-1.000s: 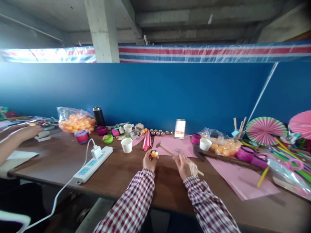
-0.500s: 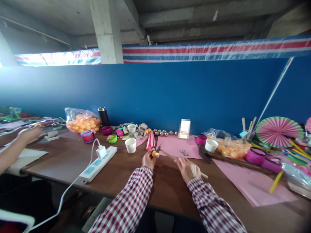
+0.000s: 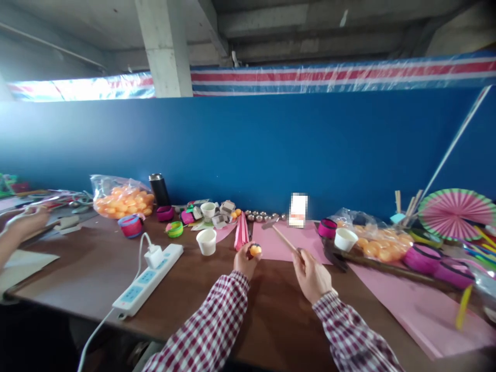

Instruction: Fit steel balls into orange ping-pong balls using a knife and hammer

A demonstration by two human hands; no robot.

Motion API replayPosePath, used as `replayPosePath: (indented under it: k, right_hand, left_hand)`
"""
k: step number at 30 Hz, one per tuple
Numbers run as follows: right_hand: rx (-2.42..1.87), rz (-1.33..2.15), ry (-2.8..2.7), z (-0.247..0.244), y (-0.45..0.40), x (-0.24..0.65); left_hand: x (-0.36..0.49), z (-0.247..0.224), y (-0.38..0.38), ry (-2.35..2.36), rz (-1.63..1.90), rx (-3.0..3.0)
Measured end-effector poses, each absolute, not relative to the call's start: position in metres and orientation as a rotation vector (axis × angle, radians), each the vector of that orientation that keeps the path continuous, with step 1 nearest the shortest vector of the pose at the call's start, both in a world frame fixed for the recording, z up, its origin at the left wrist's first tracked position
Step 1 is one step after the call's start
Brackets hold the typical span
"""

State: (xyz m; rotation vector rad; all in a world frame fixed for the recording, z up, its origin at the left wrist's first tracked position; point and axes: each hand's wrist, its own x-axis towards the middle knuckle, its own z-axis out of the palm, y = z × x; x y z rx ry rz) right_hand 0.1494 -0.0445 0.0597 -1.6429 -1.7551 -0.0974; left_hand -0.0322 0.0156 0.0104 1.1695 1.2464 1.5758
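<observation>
My left hand (image 3: 248, 262) is closed around a small orange ball (image 3: 255, 250), which has a dark patch on its upper side. My right hand (image 3: 312, 276) grips the wooden handle of a small hammer (image 3: 285, 238). The grey hammer head is up and forward, apart from the ball, over a pink sheet (image 3: 267, 242). Just left of that sheet lies a folded pink-and-white striped bundle (image 3: 241, 232). Several shiny silver balls (image 3: 263, 216) line the back edge of the table.
A white power strip (image 3: 149, 281) and a paper cup (image 3: 206, 242) stand to the left. Farther back are a bag of orange balls (image 3: 124, 201) and a black flask (image 3: 159, 190). At right are another cup (image 3: 344, 239), a stick (image 3: 387, 263) and a pink fan (image 3: 453, 214). A co-worker's hand (image 3: 29, 219) shows far left.
The hammer has swung up and away from the ball, its head now farther forward. My left hand has shifted slightly right and down, still holding the ball. The view has tilted a little.
</observation>
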Motion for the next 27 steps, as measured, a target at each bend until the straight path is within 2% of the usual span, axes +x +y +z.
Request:
replayPosePath:
  k: [2, 6, 8, 13, 18, 24, 27]
  right_hand:
    - [-1.496, 0.171, -1.745, 0.064, -0.042, 0.146]
    - [-1.223, 0.963, -1.678, 0.068, -0.052, 0.139]
    - [-1.229, 1.113, -1.636, 0.065, -0.057, 0.137]
    - [-1.331, 1.033, -1.420, 0.040, -0.059, 0.139]
    - [-1.352, 0.949, -1.429, 0.014, -0.066, 0.149]
    - [-1.264, 1.257, -1.368, 0.012, -0.075, 0.157]
    - [-1.244, 1.292, -1.477, 0.019, -0.080, 0.160]
  left_hand:
    - [-0.026, 0.008, 0.020, 1.240, 1.556, 1.142]
    - [-0.021, 0.004, 0.016, 1.177, 1.512, 1.231]
    - [-0.021, 0.005, 0.012, 1.132, 1.473, 1.225]
    - [-0.020, 0.010, 0.010, 1.220, 1.481, 1.086]
    - [-0.015, 0.010, 0.010, 1.173, 1.581, 1.101]
    - [-0.012, 0.016, 0.006, 1.248, 1.600, 1.199]
    - [-0.011, 0.013, 0.006, 1.259, 1.578, 1.203]
